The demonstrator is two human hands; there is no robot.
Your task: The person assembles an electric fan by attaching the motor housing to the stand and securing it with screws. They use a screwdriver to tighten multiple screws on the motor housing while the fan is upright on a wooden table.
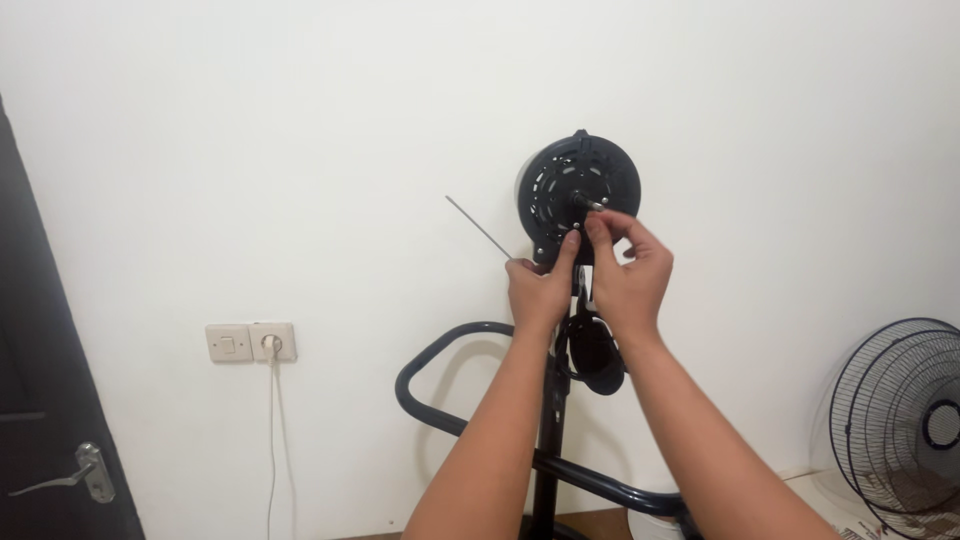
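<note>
Both hands meet at the black fan motor housing [578,195] atop its stand, against the far wall. The left hand [537,288] grasps a thin screwdriver [478,227]; the right hand [628,272] pinches a small part just below the shaft.

Your two arms come up from the bottom edge bare — no sleeves, no cuffs anywhere along the forearms. Your left hand [538,288] and right hand [628,272] wear no gloves, and no ring shows on the fingers you can see. Neither wrist carries a watch, band or bracelet. Your nails look short and plain — unpainted as far as this view tells.
</note>
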